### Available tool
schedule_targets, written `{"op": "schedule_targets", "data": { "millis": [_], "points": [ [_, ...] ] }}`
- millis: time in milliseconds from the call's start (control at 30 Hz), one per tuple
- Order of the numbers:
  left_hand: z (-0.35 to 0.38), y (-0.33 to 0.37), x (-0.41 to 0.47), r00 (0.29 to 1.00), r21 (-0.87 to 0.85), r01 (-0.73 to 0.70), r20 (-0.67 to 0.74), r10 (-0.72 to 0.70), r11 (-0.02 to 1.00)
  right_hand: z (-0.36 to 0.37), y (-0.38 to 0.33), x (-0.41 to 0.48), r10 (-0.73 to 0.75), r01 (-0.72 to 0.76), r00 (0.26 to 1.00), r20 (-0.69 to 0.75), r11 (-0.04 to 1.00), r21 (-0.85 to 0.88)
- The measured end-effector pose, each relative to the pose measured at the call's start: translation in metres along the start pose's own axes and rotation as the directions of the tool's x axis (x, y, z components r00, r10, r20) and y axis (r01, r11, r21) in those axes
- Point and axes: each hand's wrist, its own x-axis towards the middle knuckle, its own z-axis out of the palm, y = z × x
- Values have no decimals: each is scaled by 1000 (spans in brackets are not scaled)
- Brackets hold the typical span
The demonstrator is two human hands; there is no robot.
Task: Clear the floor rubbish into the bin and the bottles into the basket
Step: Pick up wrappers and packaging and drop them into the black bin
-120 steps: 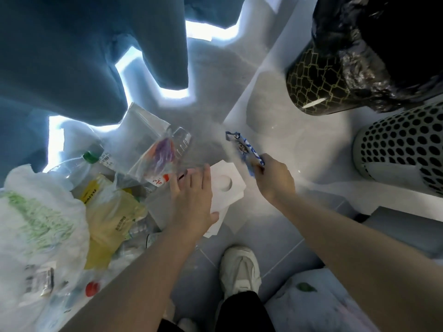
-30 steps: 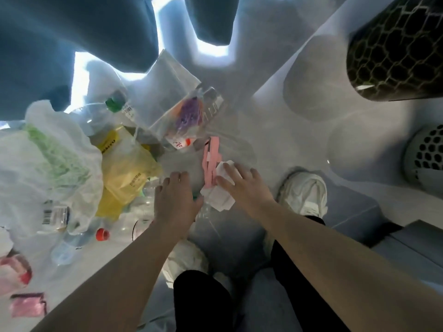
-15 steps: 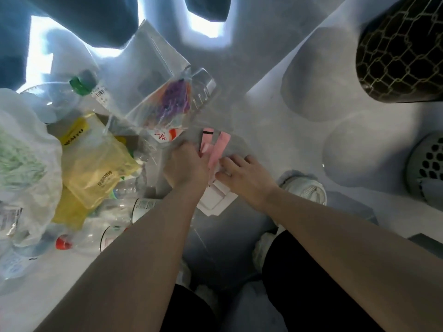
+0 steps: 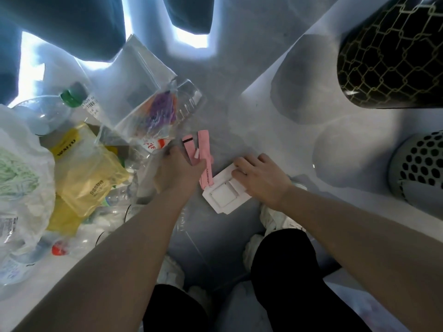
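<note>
Gathering flat rubbish: left hand [image 4: 182,174] curls round the pink strips [image 4: 203,142], evidently for binning. Just right of it, right hand [image 4: 260,179] lays near-straight fingers on the white card insert [image 4: 223,197], pinning it. Left of both hands lie the bottles [image 4: 45,113]; basket [image 4: 418,168] and bin [image 4: 388,56] stand well right.

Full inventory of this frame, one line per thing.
pink strips: two, pink, centre floor
card tray: one, white, right of the strips
zip bag: one, clear, purple contents, atop pile
yellow bag: one, yellow, left pile
plastic bag: one, white with green print, far left
bottles: several, clear, left pile
bin: one, black with gold mesh, top right
basket: one, grey, perforated, right edge
shoes: two, white, below the hands
left hand: holds the pink strips
right hand: rests on the card tray
</note>
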Motion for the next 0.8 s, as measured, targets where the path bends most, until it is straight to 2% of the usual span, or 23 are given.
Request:
{"op": "schedule_targets", "data": {
  "millis": [33, 100, 200, 333, 433, 633, 800],
  "points": [
    [1, 5, -3, 999, -24, 35, 4, -34, 999, 0, 2, -3, 8, -8, 999, 32, 1000, 7],
    [8, 13, -4, 997, 35, 63, -40, -61, 997, 3, 4, -4, 24, -24, 999, 44, 1000, 10],
    [15, 20, -3, 993, 106, 15, -121, -2, 994, 12, 6, -2, 50, -50, 999, -8, 999, 6],
    [23, 14, 6, 999, -9, -31, -18, 31, 999, 23, 5, 1, 83, -82, 995, -50, 996, 28],
    [9, 16, 6, 994, -98, -90, -77, 83, 991, 19, 7, -4, 101, -96, 991, -86, 994, 55],
    [-55, 49, -30, 980, -174, -200, -26, 198, 964, -35, 17, -33, 259, -238, 960, -101, 954, 183],
    [-127, 103, -80, 953, -137, -296, 25, 302, 945, -115, 26, -78, 474, -404, 872, -121, 838, 367]
  ]
}}
